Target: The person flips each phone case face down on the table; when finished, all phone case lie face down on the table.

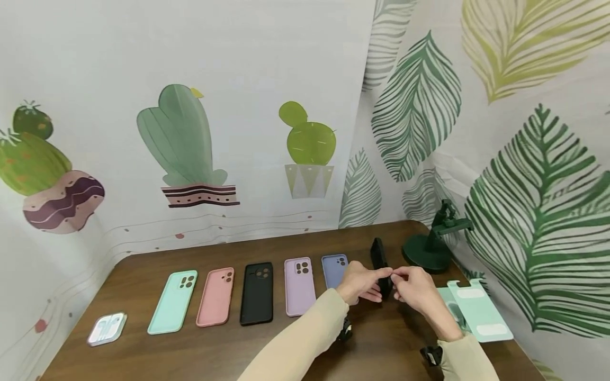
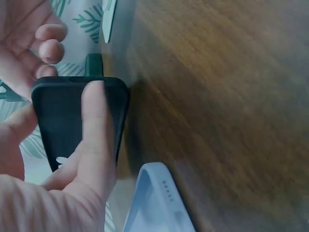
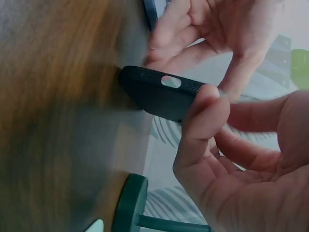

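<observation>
A black phone case [image 1: 378, 254] stands on its long edge on the table, between both hands. My left hand [image 1: 358, 283] holds it, with a finger [image 2: 94, 116] laid along its hollow inner face and the thumb on the other side. At the upper corner, my right hand [image 1: 415, 288] pinches the rim between thumb and fingertips [image 3: 210, 104]. The short end of the black case [image 3: 154, 94] shows an oval port opening and small speaker holes. Just left of the left hand lies a blue phone case [image 1: 335, 269], partly hidden by that hand.
Purple [image 1: 300, 288], black [image 1: 256, 296], pink [image 1: 215, 299] and mint [image 1: 172, 302] phone cases lie in a row leftward. At the far left lie boxed earphones [image 1: 107, 329]. A dark green stand [image 1: 426, 251] and a mint-green hooked plate [image 1: 481, 309] are on the right.
</observation>
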Action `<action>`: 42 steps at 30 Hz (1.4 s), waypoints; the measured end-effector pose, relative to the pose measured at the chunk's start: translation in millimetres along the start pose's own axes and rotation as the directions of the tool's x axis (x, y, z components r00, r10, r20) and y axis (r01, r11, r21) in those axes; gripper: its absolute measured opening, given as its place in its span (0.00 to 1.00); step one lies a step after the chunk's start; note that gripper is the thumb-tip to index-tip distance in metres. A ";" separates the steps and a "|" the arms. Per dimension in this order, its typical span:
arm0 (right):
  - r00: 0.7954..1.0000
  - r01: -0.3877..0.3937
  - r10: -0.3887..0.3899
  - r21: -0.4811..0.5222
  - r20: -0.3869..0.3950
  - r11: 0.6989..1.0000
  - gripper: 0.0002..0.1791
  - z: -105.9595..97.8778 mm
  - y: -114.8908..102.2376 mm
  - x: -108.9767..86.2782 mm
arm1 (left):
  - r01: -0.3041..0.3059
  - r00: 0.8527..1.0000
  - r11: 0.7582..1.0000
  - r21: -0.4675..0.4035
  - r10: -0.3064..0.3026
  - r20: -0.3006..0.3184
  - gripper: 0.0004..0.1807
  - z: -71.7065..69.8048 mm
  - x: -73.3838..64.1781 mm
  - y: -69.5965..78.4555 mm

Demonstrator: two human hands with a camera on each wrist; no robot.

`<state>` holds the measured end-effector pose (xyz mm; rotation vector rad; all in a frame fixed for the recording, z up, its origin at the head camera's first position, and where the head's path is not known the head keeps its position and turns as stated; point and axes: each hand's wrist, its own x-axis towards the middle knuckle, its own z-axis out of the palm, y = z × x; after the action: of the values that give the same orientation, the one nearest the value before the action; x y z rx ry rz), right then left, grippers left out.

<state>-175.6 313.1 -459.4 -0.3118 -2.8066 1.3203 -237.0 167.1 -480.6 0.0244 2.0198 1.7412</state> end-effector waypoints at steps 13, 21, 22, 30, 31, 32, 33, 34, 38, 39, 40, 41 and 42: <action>0.988 -0.073 0.080 -0.059 0.135 0.996 0.14 20.8 12.0 19.1 | -0.058 0.996 0.996 -0.071 0.053 -0.075 0.05 -14.5 -4.7 9.4; 0.991 -0.067 0.085 -0.169 0.102 0.983 0.20 26.4 27.7 27.2 | -0.029 0.995 0.998 -0.047 0.025 -0.097 0.07 -15.9 -2.1 1.0; 0.993 -0.063 0.081 -0.192 0.088 0.979 0.20 28.5 35.1 32.5 | -0.027 0.994 0.999 -0.033 0.023 -0.104 0.08 -15.8 -1.4 0.4; 0.999 0.002 0.015 -0.323 0.050 0.946 0.21 46.1 105.4 81.6 | -0.013 0.991 0.997 0.072 0.023 -0.132 0.10 -15.5 9.7 -3.7; 0.999 0.005 0.011 -0.322 0.049 0.947 0.21 46.5 108.9 84.5 | -0.019 0.991 0.996 0.085 0.030 -0.130 0.10 -15.5 10.9 -4.1; 0.999 0.005 0.010 -0.319 0.046 0.948 0.21 46.7 110.7 86.3 | -0.022 0.991 0.995 0.102 0.035 -0.128 0.09 -15.3 12.2 -4.9; 0.999 0.006 0.009 -0.319 0.044 0.948 0.22 46.8 111.1 87.0 | -0.027 0.991 0.992 0.120 0.042 -0.128 0.09 -15.0 13.2 -5.7; 0.999 0.003 0.012 -0.318 0.044 0.948 0.22 46.9 110.9 87.4 | -0.032 0.991 0.990 0.134 0.049 -0.127 0.09 -14.6 13.9 -6.6; 0.999 0.000 0.015 -0.321 0.045 0.947 0.23 47.5 107.4 84.6 | -0.040 0.988 0.983 0.179 0.066 -0.142 0.09 -11.9 13.9 -10.5; 0.999 -0.002 0.017 -0.321 0.045 0.947 0.23 47.8 107.2 83.6 | -0.045 0.987 0.981 0.189 0.073 -0.146 0.09 -10.9 13.3 -11.6; 0.999 -0.003 0.019 -0.320 0.045 0.947 0.23 47.9 107.0 82.2 | -0.048 0.986 0.979 0.198 0.078 -0.150 0.09 -9.8 12.5 -12.6; 0.999 -0.005 0.021 -0.320 0.046 0.948 0.22 48.1 107.0 80.6 | -0.049 0.985 0.977 0.207 0.082 -0.154 0.09 -8.7 11.6 -13.7; 0.999 -0.006 0.022 -0.320 0.047 0.947 0.22 48.4 107.5 79.0 | -0.047 0.984 0.977 0.209 0.081 -0.158 0.09 -7.4 10.9 -15.1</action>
<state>-239.9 358.1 -577.7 -0.3086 -3.0630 0.8785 -245.0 160.7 -497.7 0.0118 2.3372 1.6127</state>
